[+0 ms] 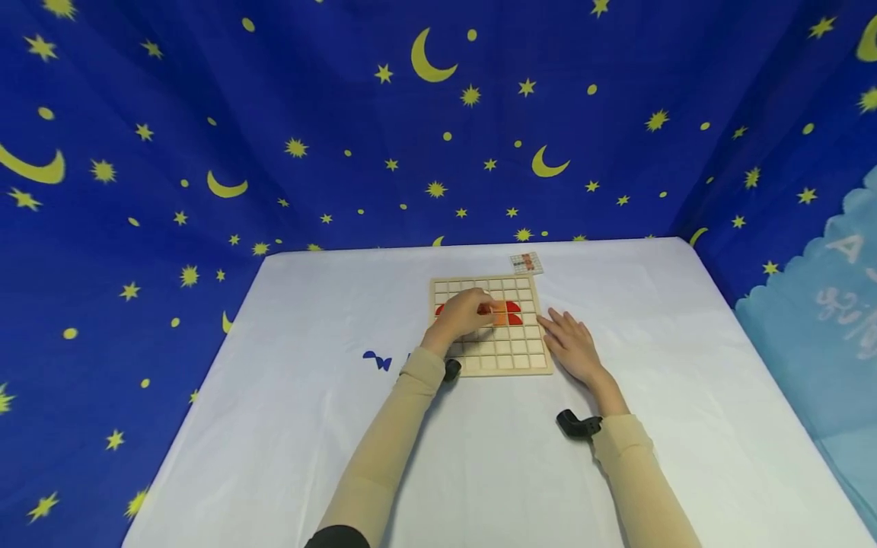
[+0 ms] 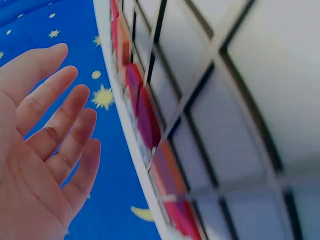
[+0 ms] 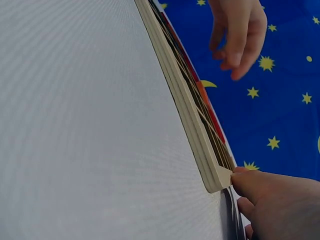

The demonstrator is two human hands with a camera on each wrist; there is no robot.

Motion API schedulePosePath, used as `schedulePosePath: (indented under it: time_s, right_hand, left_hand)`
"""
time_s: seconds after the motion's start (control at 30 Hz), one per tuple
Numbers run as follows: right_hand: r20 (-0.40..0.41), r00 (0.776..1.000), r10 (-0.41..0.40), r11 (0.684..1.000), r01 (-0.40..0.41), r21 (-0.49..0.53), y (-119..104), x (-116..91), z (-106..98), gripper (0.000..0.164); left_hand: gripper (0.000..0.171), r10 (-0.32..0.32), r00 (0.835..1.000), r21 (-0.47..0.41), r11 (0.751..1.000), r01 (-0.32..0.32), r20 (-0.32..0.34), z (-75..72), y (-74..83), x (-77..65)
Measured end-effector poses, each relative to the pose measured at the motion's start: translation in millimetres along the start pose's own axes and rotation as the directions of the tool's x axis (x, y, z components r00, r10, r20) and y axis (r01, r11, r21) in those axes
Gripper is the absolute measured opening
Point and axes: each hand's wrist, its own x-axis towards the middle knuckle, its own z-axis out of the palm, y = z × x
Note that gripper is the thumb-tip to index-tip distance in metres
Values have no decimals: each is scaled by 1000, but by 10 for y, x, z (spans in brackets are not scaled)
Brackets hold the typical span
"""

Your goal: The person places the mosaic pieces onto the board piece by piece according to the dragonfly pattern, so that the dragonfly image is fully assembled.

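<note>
A wooden grid board (image 1: 503, 347) lies on the white table. Red rounded pieces (image 1: 515, 320) and orange squares (image 1: 500, 317) sit in its upper cells, partly covered by my left hand (image 1: 464, 313). That hand hovers over the board; in the left wrist view its loosely bent fingers hold nothing. My right hand (image 1: 574, 346) touches the board's right edge, its fingers spread in the head view. From the right wrist, the thumb of the right hand (image 3: 280, 202) rests at the board's corner, the other fingers mostly hidden.
A small pattern card (image 1: 526, 263) lies behind the board. Dark blue pieces (image 1: 378, 360) lie left of it on the table (image 1: 329, 426). A blue curtain with stars and moons (image 1: 356, 114) hangs behind.
</note>
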Motion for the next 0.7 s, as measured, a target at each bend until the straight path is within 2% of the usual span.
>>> schedulePosePath:
  time_s: [0.2,0.4,0.7]
  right_hand:
    - [5,1000,0,1000,0,0,-7,-4,-8,46]
    - [0,1000,-8,1000,8,-1,-1,-16,3,47]
    - [-8,1000,-27,1000,27,15,-11,-8,0,47]
  left_hand:
    - [26,-8,999,8,1000,8,-50,-144,-76,-153]
    - [26,-35,995,-19,999,34,-98,-246,-219,-296]
    - [24,-79,984,-11,997,78,-158,-416,-404,-537]
